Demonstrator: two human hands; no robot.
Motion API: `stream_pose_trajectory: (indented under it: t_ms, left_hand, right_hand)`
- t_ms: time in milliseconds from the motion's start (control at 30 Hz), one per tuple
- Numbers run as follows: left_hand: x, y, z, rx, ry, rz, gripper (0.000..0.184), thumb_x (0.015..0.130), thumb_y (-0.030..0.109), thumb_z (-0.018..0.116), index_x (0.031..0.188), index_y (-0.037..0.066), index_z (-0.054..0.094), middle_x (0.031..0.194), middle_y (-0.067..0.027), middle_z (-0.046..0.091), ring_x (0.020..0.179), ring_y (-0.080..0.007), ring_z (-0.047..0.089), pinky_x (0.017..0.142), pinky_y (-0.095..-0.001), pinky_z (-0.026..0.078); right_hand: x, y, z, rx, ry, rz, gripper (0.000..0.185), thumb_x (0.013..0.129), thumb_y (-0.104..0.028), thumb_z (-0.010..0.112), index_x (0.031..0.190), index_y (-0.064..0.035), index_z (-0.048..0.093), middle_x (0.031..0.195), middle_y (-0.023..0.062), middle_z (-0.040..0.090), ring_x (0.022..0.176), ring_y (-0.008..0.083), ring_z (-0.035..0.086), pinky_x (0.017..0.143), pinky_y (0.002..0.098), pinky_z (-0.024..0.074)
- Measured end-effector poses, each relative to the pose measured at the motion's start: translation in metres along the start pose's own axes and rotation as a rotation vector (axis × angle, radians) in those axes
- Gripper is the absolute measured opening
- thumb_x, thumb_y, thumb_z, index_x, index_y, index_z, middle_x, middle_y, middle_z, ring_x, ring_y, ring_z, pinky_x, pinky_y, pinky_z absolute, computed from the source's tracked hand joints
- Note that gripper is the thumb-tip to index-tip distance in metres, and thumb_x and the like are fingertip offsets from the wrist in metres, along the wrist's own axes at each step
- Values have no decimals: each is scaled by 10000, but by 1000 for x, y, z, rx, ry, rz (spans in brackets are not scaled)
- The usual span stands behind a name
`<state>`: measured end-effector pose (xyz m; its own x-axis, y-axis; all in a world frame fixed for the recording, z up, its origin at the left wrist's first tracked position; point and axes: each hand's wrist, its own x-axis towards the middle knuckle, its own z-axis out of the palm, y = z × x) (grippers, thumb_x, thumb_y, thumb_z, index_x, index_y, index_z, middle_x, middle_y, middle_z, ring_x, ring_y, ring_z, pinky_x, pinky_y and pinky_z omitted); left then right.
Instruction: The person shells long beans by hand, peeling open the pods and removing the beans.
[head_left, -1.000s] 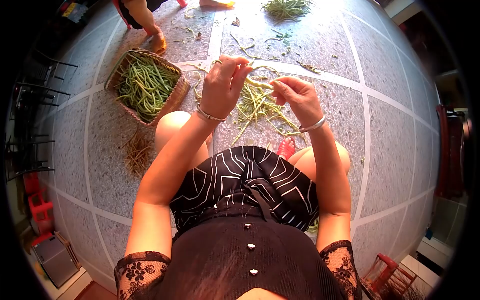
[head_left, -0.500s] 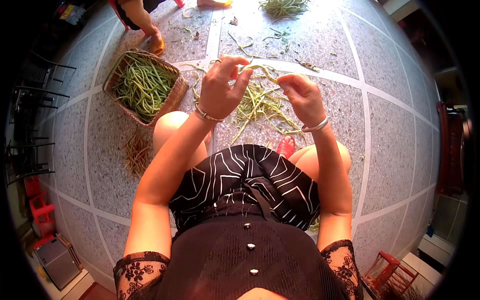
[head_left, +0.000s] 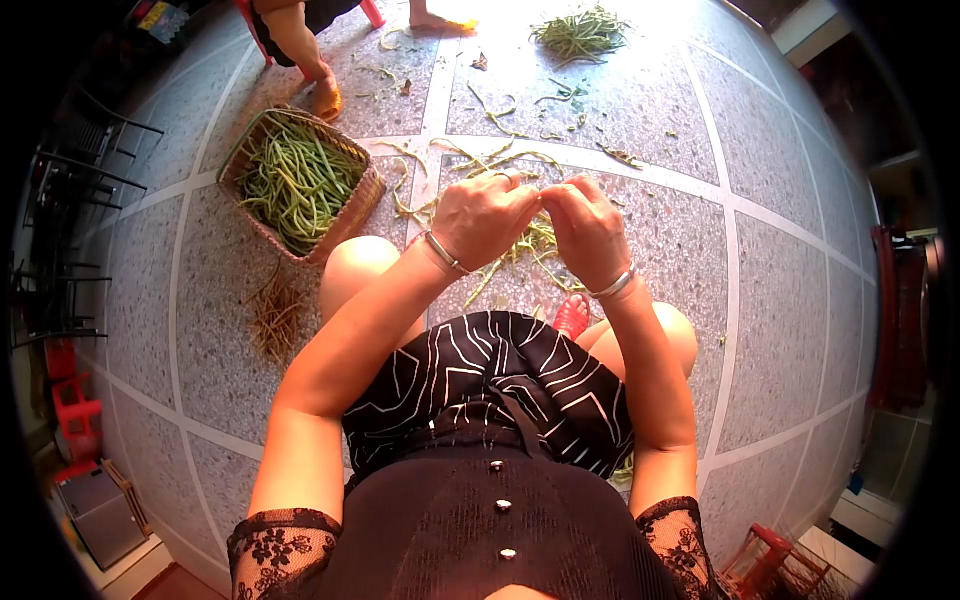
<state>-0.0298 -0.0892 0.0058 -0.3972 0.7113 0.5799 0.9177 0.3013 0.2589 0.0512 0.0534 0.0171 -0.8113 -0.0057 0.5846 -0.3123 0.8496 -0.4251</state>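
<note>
A red plastic stool stands near a grey box at the left.

You view a brightly lit scene through a wide-angle lens. Strong white glare washes out the floor at the top center, where you lose tile detail; light appears to enter from that side. Note the warm orange-red cast on the forearms and bright highlights on the knees. You get heavy barrel distortion: tile lines bow outward, and black vignetting closes the corners. The side edges are dark and soft; the center reads fairly sharp.
</note>
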Motion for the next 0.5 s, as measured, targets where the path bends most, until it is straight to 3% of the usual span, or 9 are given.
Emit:
stream_pose_trajectory:
  t_ms: [167, 267, 333, 400, 433, 467, 500]
  left_hand:
    - [-1, 2, 0, -46, 18, -12, 114, 760, 163, 553, 668, 97, 547, 634, -51, 524, 581, -222, 568, 492, -331, 457]
    - [0, 3, -1, -125, 65, -66, 119, 761, 163, 550, 668, 90, 559, 622, -56, 534, 566, -233, 566, 486, -329, 453]
    - [1, 2, 2, -174, 116, -119, 116, 767, 164, 554, 694, 81, 589, 612, -65, 552, 543, -241, 559, 468, -322, 438]
    - [0, -5, 7, -384, 195, -309, 107, 793, 148, 573, 799, 56, 627, 607, -37, 568, 514, -146, 527, 454, -265, 408]
    - [2, -7, 6, -488, 234, -405, 125, 806, 141, 583, 852, 44, 646, 604, -23, 577, 499, -99, 512, 447, -237, 393]
    - [5, -7, 2, -721, 271, -672, 145, 840, 145, 564, 879, 37, 653, 602, 12, 564, 492, -28, 446, 438, -184, 346]
    - [9, -12, -2, -876, 357, -748, 132, 834, 137, 569, 850, 35, 652, 557, 23, 523, 482, -15, 402, 429, -186, 311]
  right_hand:
    - [-3, -1, 4, 55, -39, 104, 63, 743, -17, 524, 797, -40, 547, 733, 120, 548, 678, 291, 555, 591, 349, 469]
    - [-6, 2, 9, 319, 22, 320, 80, 763, -45, 551, 836, -41, 584, 723, 129, 572, 644, 258, 571, 595, 310, 469]
    - [-11, 8, 19, 649, 60, 550, 98, 799, -63, 562, 879, -22, 603, 719, 61, 594, 607, 130, 553, 576, 234, 441]
    - [-7, 3, 17, 862, 56, 724, 102, 833, -72, 557, 895, -4, 602, 720, 1, 586, 603, 51, 518, 557, 182, 417]
    - [-8, 6, 18, 854, 62, 733, 93, 830, -70, 557, 890, -14, 600, 718, 1, 584, 608, 47, 513, 550, 176, 405]
    - [-10, 11, 20, 783, 64, 726, 90, 821, -66, 558, 878, -10, 599, 713, 1, 581, 608, 55, 515, 554, 188, 412]
    - [-13, 17, 22, 712, 67, 718, 86, 813, -62, 559, 867, -7, 597, 708, 2, 579, 608, 62, 516, 558, 200, 419]
